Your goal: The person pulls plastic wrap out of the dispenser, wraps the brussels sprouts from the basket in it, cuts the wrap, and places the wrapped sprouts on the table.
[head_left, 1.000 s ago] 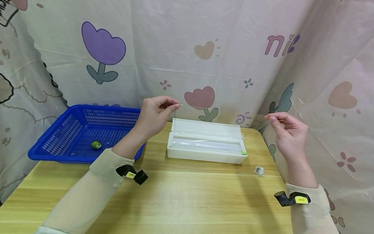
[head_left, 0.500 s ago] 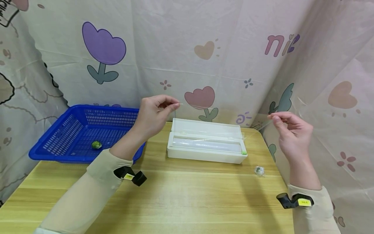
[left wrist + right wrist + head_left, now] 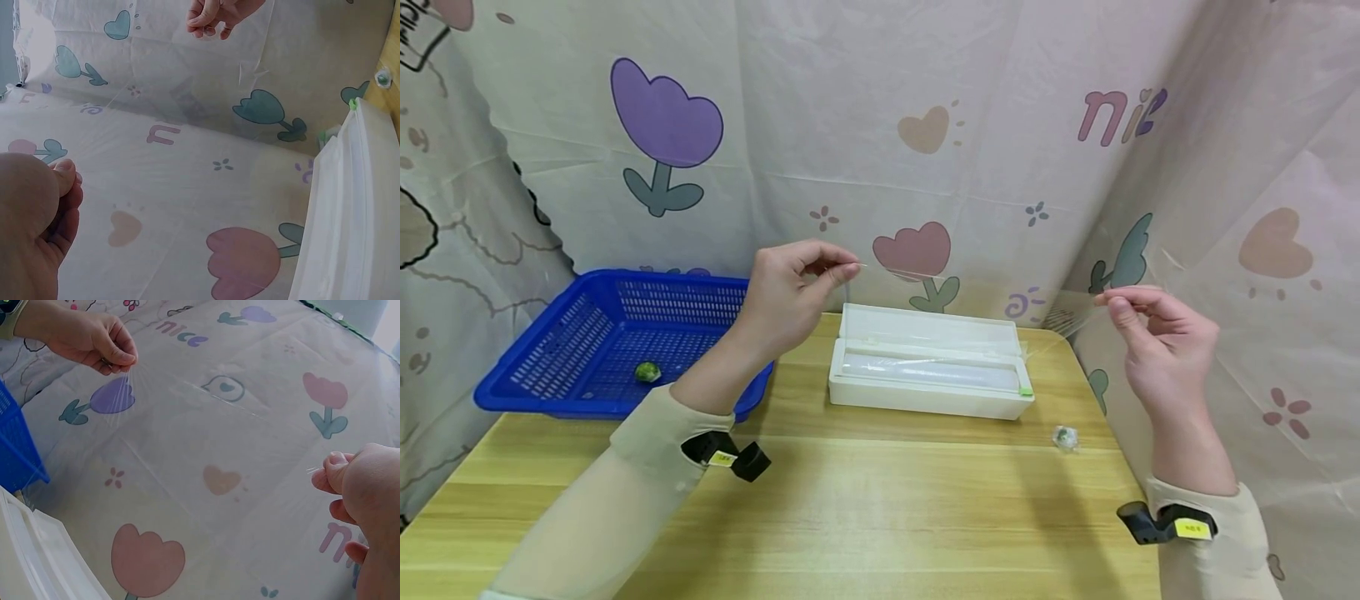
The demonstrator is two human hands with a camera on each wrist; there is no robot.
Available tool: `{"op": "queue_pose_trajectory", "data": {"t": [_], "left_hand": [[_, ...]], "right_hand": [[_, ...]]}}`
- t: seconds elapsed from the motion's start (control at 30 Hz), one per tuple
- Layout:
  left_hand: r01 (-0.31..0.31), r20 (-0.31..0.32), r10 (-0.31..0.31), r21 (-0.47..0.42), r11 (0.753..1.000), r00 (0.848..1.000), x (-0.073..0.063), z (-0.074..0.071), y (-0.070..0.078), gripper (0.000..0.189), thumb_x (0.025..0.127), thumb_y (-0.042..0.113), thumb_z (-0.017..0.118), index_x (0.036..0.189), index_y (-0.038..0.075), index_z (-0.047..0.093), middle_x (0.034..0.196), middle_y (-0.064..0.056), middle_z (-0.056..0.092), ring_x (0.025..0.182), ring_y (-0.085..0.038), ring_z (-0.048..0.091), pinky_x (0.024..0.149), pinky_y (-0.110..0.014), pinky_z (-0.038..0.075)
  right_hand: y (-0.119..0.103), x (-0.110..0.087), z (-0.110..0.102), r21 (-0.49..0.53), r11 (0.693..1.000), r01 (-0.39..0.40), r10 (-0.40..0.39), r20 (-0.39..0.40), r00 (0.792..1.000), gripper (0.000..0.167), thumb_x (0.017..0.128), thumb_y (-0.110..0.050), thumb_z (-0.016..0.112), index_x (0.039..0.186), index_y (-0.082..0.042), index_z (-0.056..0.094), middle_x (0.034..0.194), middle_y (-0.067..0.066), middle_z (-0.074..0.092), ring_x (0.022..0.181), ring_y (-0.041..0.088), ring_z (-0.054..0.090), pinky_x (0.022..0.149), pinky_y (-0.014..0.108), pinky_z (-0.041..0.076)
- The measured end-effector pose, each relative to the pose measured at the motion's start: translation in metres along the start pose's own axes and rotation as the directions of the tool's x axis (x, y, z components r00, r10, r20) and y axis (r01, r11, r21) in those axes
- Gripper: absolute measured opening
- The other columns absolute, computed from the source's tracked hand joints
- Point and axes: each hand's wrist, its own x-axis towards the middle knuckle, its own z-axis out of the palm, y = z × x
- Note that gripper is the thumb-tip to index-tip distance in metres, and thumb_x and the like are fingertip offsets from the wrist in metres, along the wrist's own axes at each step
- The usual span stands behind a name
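Pale curtain (image 3: 820, 108) behind, printed with flowers and hearts, wooden bench (image 3: 910, 508) in front, and both hands are up above it! On one side the left hand (image 3: 790, 292) pinches a corner of clear film (image 3: 981, 292) between thumb and fingers; over on the other, well apart, the right hand (image 3: 1172, 346) has its own pinch, creases fanning out just beside its fingertips. And the film spans the gap, hard to see against the prints. Below it sits the white box (image 3: 928, 402), lid back, a pale roll (image 3: 928, 372) lying inside. Right of that, a small wrapped lump (image 3: 1065, 437) on the bench; away left, the blue basket (image 3: 617, 408) with a green piece (image 3: 647, 372) on its floor.
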Motion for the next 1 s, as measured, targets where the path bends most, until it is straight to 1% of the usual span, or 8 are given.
{"op": "queue_pose_trajectory", "data": {"t": [0.2,0.43,0.53,0.63,0.77,0.83,0.93,1.0], "left_hand": [[-0.030,-0.007,0.030,-0.007,1.000,1.000,0.000,-0.003,0.004,0.005,0.095,0.006,0.079,0.096,0.002,0.081,0.092,-0.003,0.078,0.080,-0.012,0.067,0.071,-0.023,0.052],[-0.054,-0.010,0.054,-0.015,0.998,0.999,-0.001,-0.006,0.009,0.004,0.095,0.005,0.079,0.097,0.002,0.081,0.092,-0.003,0.078,0.081,-0.012,0.067,0.073,-0.022,0.053],[-0.057,-0.007,0.057,-0.011,0.998,0.998,-0.002,-0.006,0.011,0.004,0.094,0.005,0.079,0.097,0.002,0.081,0.092,-0.002,0.078,0.081,-0.012,0.067,0.072,-0.023,0.053],[-0.059,-0.004,0.059,-0.009,0.998,0.998,-0.005,-0.007,0.013,0.003,0.095,0.004,0.079,0.097,0.003,0.081,0.092,-0.001,0.078,0.080,-0.012,0.067,0.071,-0.023,0.052],[-0.059,0.009,0.059,-0.013,0.998,0.998,-0.013,-0.008,0.018,0.003,0.095,0.004,0.079,0.096,0.005,0.082,0.091,0.000,0.077,0.079,-0.011,0.067,0.066,-0.023,0.050],[-0.064,0.020,0.064,-0.019,0.998,0.998,-0.019,-0.009,0.021,0.003,0.095,0.004,0.079,0.096,0.006,0.081,0.090,0.002,0.077,0.078,-0.011,0.067,0.065,-0.022,0.050],[-0.092,0.037,0.093,-0.035,0.995,0.995,-0.030,-0.012,0.025,0.004,0.094,0.002,0.080,0.095,0.006,0.081,0.090,0.003,0.077,0.078,-0.010,0.067,0.066,-0.022,0.051],[-0.118,0.046,0.120,-0.044,0.992,0.992,-0.038,-0.014,0.027,0.008,0.092,-0.001,0.081,0.095,0.006,0.080,0.090,0.005,0.077,0.078,-0.010,0.067,0.068,-0.022,0.052]], "right_hand": [[-0.005,0.001,0.000,0.066,0.998,0.017,-0.017,-0.001,1.000,0.008,0.092,0.026,0.062,0.099,0.030,0.064,0.094,0.013,0.077,0.088,0.023,0.064,0.079,0.024,0.046],[-0.013,0.001,0.001,0.126,0.991,0.034,-0.032,-0.020,0.999,0.009,0.091,0.024,0.066,0.096,0.031,0.064,0.091,0.016,0.078,0.085,0.022,0.064,0.074,0.023,0.042],[-0.016,0.000,0.001,0.139,0.990,0.038,-0.035,-0.026,0.999,0.011,0.091,0.023,0.067,0.095,0.031,0.063,0.091,0.017,0.078,0.085,0.023,0.064,0.075,0.023,0.043],[-0.019,-0.002,0.000,0.124,0.991,0.046,-0.043,-0.027,0.999,0.014,0.091,0.019,0.070,0.095,0.031,0.063,0.090,0.016,0.078,0.085,0.022,0.064,0.075,0.023,0.042],[-0.024,-0.010,-0.002,0.110,0.992,0.068,-0.067,-0.011,0.998,0.016,0.092,0.017,0.072,0.095,0.030,0.064,0.091,0.014,0.077,0.088,0.021,0.065,0.077,0.022,0.045],[-0.026,-0.015,-0.002,0.133,0.988,0.078,-0.079,-0.001,0.997,0.013,0.092,0.020,0.070,0.095,0.031,0.063,0.090,0.015,0.077,0.089,0.021,0.066,0.079,0.022,0.047],[-0.032,-0.024,-0.003,0.151,0.984,0.092,-0.094,0.012,0.995,0.010,0.091,0.022,0.068,0.094,0.030,0.064,0.091,0.015,0.077,0.090,0.021,0.068,0.079,0.021,0.049],[-0.035,-0.029,-0.003,0.190,0.976,0.104,-0.108,0.012,0.994,0.008,0.090,0.024,0.067,0.092,0.031,0.063,0.090,0.017,0.077,0.088,0.022,0.068,0.077,0.021,0.049]]}}
